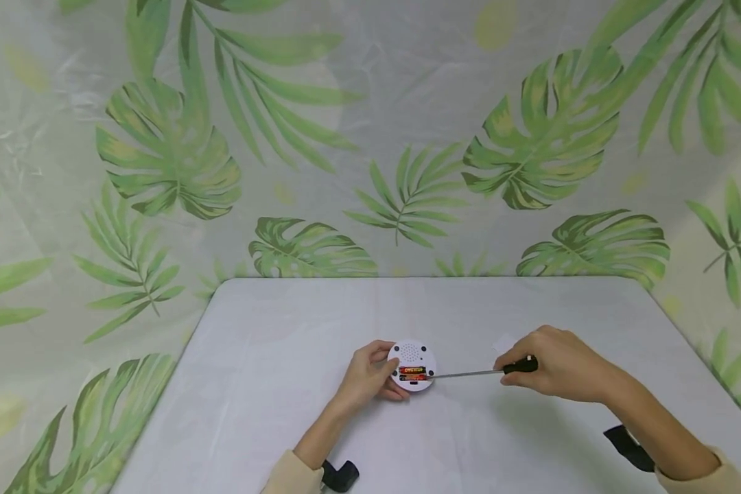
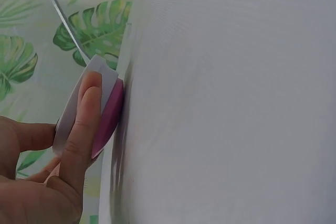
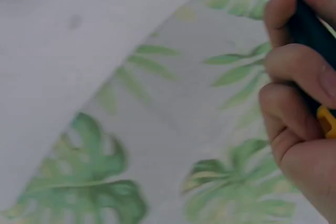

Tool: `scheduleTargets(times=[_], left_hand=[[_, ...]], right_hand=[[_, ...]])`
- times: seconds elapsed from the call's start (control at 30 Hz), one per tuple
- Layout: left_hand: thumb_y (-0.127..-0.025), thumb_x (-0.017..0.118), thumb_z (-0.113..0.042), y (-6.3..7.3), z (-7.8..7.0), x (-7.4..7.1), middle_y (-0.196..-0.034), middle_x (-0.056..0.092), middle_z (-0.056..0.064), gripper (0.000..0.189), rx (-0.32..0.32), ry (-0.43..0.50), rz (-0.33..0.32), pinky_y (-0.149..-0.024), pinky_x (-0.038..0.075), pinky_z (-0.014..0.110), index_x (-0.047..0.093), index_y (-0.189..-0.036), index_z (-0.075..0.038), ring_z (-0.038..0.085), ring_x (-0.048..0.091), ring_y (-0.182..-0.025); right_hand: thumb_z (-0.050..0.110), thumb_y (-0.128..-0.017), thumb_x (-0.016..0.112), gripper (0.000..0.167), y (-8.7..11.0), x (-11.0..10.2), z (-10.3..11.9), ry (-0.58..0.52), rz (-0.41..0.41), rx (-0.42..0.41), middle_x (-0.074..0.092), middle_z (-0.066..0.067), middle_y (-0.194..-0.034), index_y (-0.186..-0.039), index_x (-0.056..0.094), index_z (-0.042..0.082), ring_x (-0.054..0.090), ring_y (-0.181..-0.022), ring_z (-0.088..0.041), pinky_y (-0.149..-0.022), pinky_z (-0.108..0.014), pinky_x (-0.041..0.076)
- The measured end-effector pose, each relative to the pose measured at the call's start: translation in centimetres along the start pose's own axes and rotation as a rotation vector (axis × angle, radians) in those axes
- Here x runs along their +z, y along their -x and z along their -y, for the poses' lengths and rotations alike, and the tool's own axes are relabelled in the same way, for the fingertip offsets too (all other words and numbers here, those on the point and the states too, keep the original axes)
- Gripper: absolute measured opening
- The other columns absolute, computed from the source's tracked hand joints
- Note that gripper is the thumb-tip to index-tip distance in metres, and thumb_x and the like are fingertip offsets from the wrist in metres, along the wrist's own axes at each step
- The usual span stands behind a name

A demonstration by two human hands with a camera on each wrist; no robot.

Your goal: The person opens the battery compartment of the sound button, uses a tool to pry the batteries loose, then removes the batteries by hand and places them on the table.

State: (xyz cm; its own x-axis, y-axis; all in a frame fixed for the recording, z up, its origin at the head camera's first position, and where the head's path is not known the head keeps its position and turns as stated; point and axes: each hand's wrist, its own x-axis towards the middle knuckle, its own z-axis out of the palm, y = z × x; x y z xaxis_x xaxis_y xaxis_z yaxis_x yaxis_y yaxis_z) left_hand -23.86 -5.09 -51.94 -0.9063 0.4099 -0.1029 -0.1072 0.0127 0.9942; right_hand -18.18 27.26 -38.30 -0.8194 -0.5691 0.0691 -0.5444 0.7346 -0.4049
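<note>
In the head view my left hand (image 1: 367, 381) grips a round white battery-powered device (image 1: 411, 351) by its left edge. Its face has a patch of small holes, several dark feet and an uncovered battery slot with two red-and-orange batteries (image 1: 412, 370). The left wrist view shows its pink other side (image 2: 109, 119), tilted close to the table. My right hand (image 1: 558, 363) holds a long screwdriver (image 1: 469, 374) by its dark handle (image 3: 310, 38). The shaft runs left, its tip at the right end of the lower battery; whether it touches cannot be told. A yellow part shows on the handle.
Both hands are above a white-covered table (image 1: 272, 343). A faint pale piece (image 1: 503, 342) lies behind my right hand. Leaf-patterned cloth (image 1: 401, 123) hangs beyond the table's far edge. Black straps or mounts (image 1: 341, 476) show near both wrists.
</note>
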Motion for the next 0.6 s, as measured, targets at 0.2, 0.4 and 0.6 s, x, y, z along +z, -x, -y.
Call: scheduleTargets(times=[0.2,0.4,0.6], left_hand=[[-0.105,0.056,-0.005,-0.1,0.1,-0.6,-0.129,0.067,0.028,0.037,0.007,0.018,0.011,-0.065,0.069,0.040,0.050,-0.140,0.005,0.032,0.078,-0.067],[-0.104,0.055,-0.003,-0.1,0.3,-0.8,-0.130,0.066,0.028,0.037,-0.012,0.046,0.014,-0.066,0.069,0.038,0.049,-0.140,0.006,0.029,0.078,-0.067],[-0.105,0.055,-0.003,-0.2,0.6,-0.8,-0.125,0.068,0.029,0.037,-0.015,0.066,0.025,-0.066,0.069,0.037,0.049,-0.139,0.007,0.027,0.078,-0.066]], right_hand=[[0.024,-0.093,0.078,0.018,1.4,2.1,-3.9,-0.264,-0.043,-0.073,0.081,0.006,-0.099,-0.108,0.081,0.017,0.069,-0.078,0.004,-0.058,-0.019,0.058],[0.018,-0.093,0.077,0.019,2.1,3.8,-5.6,-0.410,-0.053,-0.061,0.081,0.006,-0.100,-0.111,0.080,0.017,0.065,-0.072,0.003,-0.053,-0.021,0.056],[0.016,-0.093,0.077,0.020,2.7,4.5,-6.0,-0.446,-0.068,-0.052,0.081,0.002,-0.098,-0.112,0.080,0.011,0.066,-0.071,0.002,-0.051,-0.022,0.056]])
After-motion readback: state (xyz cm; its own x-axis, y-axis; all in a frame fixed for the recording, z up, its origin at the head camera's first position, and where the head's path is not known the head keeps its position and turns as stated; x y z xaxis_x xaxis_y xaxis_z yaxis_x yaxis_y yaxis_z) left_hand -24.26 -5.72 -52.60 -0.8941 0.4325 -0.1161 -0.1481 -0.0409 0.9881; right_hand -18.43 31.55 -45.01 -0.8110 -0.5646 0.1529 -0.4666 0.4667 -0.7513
